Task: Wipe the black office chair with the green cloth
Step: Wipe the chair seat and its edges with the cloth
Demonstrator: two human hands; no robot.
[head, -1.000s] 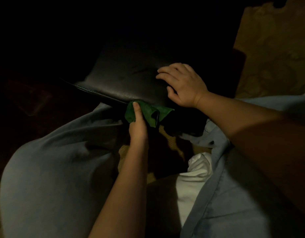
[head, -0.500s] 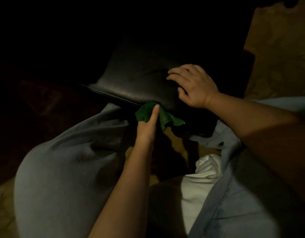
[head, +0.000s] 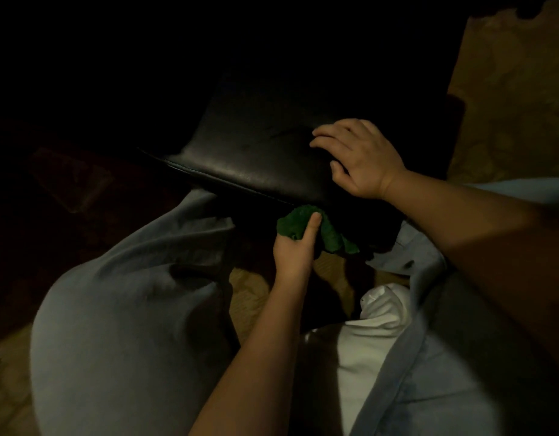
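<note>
The black office chair shows its shiny leather seat in the middle of a very dark scene. My left hand grips the bunched green cloth and holds it against the seat's near edge, just under the rim, with the thumb lying over the cloth. My right hand rests on top of the seat at its right side, fingers spread and slightly bent on the leather. The chair's back and base are lost in the dark.
My knees in light blue trousers flank the chair's front edge. A white garment bunches at my waist. Patterned yellowish floor shows at the upper right and between my legs.
My left hand has slid the green cloth to the right along the seat's front edge. My right hand has stayed on the seat top.
</note>
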